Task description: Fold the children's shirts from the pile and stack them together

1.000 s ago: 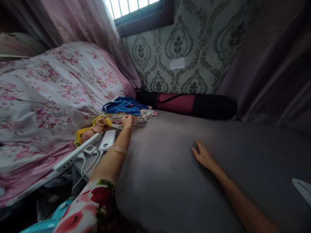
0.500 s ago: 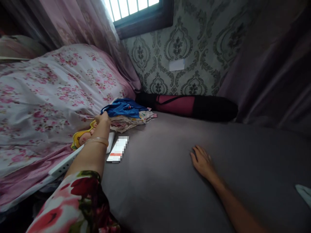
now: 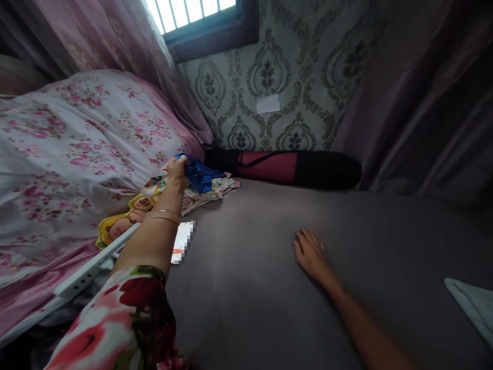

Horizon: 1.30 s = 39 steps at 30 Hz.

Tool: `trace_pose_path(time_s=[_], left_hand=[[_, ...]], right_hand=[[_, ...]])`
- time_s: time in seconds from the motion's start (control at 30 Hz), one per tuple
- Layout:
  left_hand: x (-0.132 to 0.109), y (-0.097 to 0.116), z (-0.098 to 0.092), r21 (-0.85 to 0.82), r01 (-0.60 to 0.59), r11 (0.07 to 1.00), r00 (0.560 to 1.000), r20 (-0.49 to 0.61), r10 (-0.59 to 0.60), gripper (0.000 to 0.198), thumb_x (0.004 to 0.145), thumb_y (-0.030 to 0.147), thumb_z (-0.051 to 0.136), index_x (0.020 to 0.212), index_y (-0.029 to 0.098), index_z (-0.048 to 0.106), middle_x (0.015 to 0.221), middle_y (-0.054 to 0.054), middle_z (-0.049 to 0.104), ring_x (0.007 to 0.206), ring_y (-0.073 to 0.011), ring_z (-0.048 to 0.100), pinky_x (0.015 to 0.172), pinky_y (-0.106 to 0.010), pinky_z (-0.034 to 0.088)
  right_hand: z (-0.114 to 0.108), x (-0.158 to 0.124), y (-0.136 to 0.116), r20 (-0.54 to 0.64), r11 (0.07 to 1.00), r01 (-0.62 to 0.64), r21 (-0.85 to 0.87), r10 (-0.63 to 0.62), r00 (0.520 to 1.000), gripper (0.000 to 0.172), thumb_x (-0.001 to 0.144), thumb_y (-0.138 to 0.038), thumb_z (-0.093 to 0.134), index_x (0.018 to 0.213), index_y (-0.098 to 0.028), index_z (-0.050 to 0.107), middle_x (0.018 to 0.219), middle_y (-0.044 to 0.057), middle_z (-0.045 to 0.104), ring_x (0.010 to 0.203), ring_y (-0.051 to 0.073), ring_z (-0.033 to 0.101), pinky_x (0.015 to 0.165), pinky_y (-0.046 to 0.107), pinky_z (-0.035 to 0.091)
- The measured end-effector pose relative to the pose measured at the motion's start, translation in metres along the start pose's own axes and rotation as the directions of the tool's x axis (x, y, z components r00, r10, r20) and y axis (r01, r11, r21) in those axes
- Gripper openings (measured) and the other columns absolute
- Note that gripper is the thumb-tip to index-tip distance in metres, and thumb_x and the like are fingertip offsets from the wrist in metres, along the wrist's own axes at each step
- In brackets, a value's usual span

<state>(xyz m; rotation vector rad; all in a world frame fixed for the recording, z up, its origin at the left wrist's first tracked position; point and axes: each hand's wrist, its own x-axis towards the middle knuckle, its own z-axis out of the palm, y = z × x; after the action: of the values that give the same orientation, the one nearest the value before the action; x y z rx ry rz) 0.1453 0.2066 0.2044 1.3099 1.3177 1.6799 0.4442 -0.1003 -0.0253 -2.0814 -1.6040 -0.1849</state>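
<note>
My left hand reaches far forward and is closed on the near edge of a blue cloth, which lies on top of a small pile of printed clothes. A thin bangle circles that wrist. My right hand rests flat on the grey bed sheet, fingers stretched out, holding nothing. A yellow cartoon-shaped fan and a white card lie just below my left forearm.
A pink floral quilt is heaped on the left. A white power strip runs along the bed's left edge. A rolled pink and black mat lies against the patterned wall. A pale cloth sits at far right.
My left hand has moved from the clothes pile's front edge up and left, and has taken hold of the blue cloth. My right hand has stayed flat on the sheet.
</note>
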Motion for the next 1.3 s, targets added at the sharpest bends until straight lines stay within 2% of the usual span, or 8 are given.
trace_pose_path(time_s=[0.1,0.2,0.33,0.47,0.83,0.93,1.07,1.3], left_hand=[[-0.031,0.012,0.033,-0.227,0.083,0.970,0.921,0.389,0.012,0.021,0.061,0.014,0.060,0.065,0.019,0.040,0.055,0.007,0.041,0.052,-0.0067,0.044,0.048,-0.016,0.040],[-0.071,0.025,0.054,-0.275,0.216,0.937,0.640,0.764,0.077,0.018,0.057,0.010,0.059,0.064,0.017,0.045,0.056,0.006,0.047,0.049,-0.0064,0.046,0.048,-0.017,0.040],[-0.118,0.044,0.068,-0.173,0.249,0.953,0.347,0.934,0.079,0.022,0.056,0.006,0.062,0.076,0.015,0.057,0.062,0.004,0.056,0.052,-0.0080,0.053,0.052,-0.018,0.043],[-0.150,0.058,0.075,-0.132,0.144,0.981,0.220,0.971,0.098,0.019,0.060,0.006,0.066,0.077,0.014,0.062,0.068,0.001,0.062,0.060,-0.0105,0.058,0.058,-0.021,0.046],[-0.174,0.052,0.086,-0.254,-0.137,0.958,0.361,0.888,0.287,0.019,0.062,0.007,0.055,0.077,0.015,0.061,0.080,0.000,0.062,0.064,-0.0097,0.054,0.060,-0.021,0.043],[-0.183,0.058,0.085,-0.267,-0.233,0.935,0.345,0.876,0.337,0.022,0.063,0.010,0.053,0.081,0.016,0.063,0.073,0.002,0.057,0.063,-0.0101,0.050,0.061,-0.022,0.041],[-0.199,0.071,0.084,-0.302,-0.472,0.828,0.286,0.837,0.467,0.025,0.062,0.011,0.054,0.083,0.017,0.068,0.085,0.000,0.061,0.085,-0.0164,0.054,0.082,-0.030,0.045],[-0.207,0.074,0.084,-0.290,-0.662,0.691,0.235,0.795,0.559,0.016,0.069,0.017,0.065,0.083,0.022,0.073,0.093,-0.001,0.056,0.100,-0.0193,0.050,0.101,-0.041,0.036]], right_hand=[[-0.003,0.000,-0.002,0.000,1.000,0.005,-0.001,-0.005,1.000,0.044,0.095,-0.034,0.035,0.124,-0.015,0.062,0.135,0.016,0.057,0.130,0.029,0.048,0.107,0.048,0.038],[-0.008,0.000,-0.004,0.002,0.999,-0.009,0.032,0.009,1.000,0.043,0.095,-0.034,0.035,0.125,-0.015,0.060,0.136,0.017,0.056,0.130,0.029,0.048,0.108,0.048,0.037],[-0.014,-0.001,-0.003,-0.018,0.988,-0.066,0.142,0.070,0.997,0.045,0.093,-0.032,0.041,0.132,-0.013,0.055,0.135,0.017,0.057,0.128,0.030,0.051,0.107,0.046,0.039],[-0.015,-0.002,0.003,-0.033,0.947,-0.079,0.312,0.094,0.995,0.053,0.090,-0.031,0.046,0.140,-0.017,0.045,0.138,0.015,0.055,0.128,0.028,0.050,0.106,0.047,0.042],[-0.066,0.004,-0.061,-0.097,0.748,-0.117,0.654,0.236,0.967,0.023,0.092,-0.039,0.048,0.097,-0.020,0.060,0.085,0.005,0.068,0.076,0.017,0.065,0.074,0.032,0.053],[-0.088,-0.009,-0.095,-0.043,0.816,0.047,0.576,-0.027,0.999,0.026,0.096,-0.036,0.045,0.108,-0.020,0.061,0.094,0.006,0.068,0.081,0.016,0.064,0.077,0.029,0.051],[-0.098,-0.023,-0.123,0.243,0.910,0.223,0.348,-0.318,0.917,0.049,0.100,-0.041,0.042,0.148,-0.035,0.034,0.099,0.003,0.070,0.082,0.018,0.067,0.076,0.030,0.049],[-0.095,-0.020,-0.119,0.280,0.999,0.040,0.037,-0.049,0.959,0.047,0.100,-0.049,0.033,0.140,-0.030,0.049,0.091,0.011,0.072,0.077,0.027,0.068,0.072,0.041,0.048]])
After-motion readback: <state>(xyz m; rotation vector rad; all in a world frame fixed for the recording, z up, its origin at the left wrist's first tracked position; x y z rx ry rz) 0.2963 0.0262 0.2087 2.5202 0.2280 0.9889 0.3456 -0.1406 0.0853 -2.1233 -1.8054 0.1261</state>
